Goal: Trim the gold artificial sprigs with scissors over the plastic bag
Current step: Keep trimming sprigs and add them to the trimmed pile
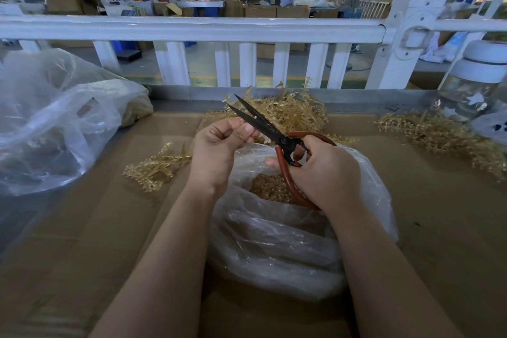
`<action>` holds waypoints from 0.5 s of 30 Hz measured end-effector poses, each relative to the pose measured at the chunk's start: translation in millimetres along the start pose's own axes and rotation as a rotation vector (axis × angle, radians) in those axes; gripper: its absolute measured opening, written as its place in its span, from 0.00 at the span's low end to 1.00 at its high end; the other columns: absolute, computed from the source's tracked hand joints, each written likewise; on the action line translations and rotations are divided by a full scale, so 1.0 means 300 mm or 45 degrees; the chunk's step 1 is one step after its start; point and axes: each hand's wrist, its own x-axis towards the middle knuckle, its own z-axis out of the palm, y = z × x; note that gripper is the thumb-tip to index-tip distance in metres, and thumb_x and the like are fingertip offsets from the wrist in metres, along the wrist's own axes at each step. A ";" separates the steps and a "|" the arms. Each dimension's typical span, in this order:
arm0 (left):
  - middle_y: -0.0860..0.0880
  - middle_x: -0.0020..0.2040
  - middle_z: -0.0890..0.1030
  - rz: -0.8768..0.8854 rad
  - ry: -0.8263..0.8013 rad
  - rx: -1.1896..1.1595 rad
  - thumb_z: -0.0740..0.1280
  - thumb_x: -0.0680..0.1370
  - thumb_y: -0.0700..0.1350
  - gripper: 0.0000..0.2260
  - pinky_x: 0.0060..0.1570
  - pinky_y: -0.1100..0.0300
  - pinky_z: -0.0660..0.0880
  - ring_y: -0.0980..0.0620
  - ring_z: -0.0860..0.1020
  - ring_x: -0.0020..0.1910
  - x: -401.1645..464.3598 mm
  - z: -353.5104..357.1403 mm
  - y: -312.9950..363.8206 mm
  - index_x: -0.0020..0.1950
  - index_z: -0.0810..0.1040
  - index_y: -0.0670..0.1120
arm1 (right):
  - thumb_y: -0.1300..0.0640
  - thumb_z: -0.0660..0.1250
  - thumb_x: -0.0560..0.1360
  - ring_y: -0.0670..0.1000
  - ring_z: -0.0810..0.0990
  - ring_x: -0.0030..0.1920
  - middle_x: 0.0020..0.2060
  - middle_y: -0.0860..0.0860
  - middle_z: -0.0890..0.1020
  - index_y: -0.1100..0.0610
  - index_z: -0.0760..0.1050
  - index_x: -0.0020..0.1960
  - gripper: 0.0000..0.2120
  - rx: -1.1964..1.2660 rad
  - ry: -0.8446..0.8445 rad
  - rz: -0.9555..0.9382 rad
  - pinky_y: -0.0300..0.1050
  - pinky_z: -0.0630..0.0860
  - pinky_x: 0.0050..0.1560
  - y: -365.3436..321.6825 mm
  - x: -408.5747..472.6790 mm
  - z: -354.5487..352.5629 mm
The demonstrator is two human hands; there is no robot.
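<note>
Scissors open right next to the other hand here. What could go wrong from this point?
1. The open blades of the scissors sit right beside the left hand's fingertips; closing could nick them.
2. The bag mouth is narrow and partly under the right hand; trimmings may land on the cardboard.

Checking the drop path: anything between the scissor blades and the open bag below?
Nothing visible. The scissors, held in the right hand, sit open above the plastic bag; its mouth gapes with gold trimmings inside. The left hand is beside the blades, not under.
</note>
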 end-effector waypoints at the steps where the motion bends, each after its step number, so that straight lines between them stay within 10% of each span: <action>1: 0.49 0.38 0.83 -0.002 0.002 -0.003 0.68 0.78 0.35 0.04 0.43 0.66 0.74 0.56 0.78 0.38 0.000 -0.001 -0.001 0.44 0.81 0.40 | 0.15 0.51 0.62 0.40 0.77 0.36 0.36 0.39 0.80 0.47 0.78 0.46 0.38 -0.005 -0.003 0.002 0.34 0.72 0.34 0.001 0.001 0.002; 15: 0.49 0.36 0.80 -0.118 0.035 -0.074 0.67 0.78 0.36 0.07 0.39 0.66 0.73 0.56 0.75 0.35 -0.002 0.006 0.012 0.41 0.80 0.42 | 0.18 0.59 0.63 0.37 0.75 0.34 0.33 0.39 0.79 0.46 0.78 0.43 0.32 0.068 -0.018 0.010 0.33 0.67 0.31 0.006 0.003 0.014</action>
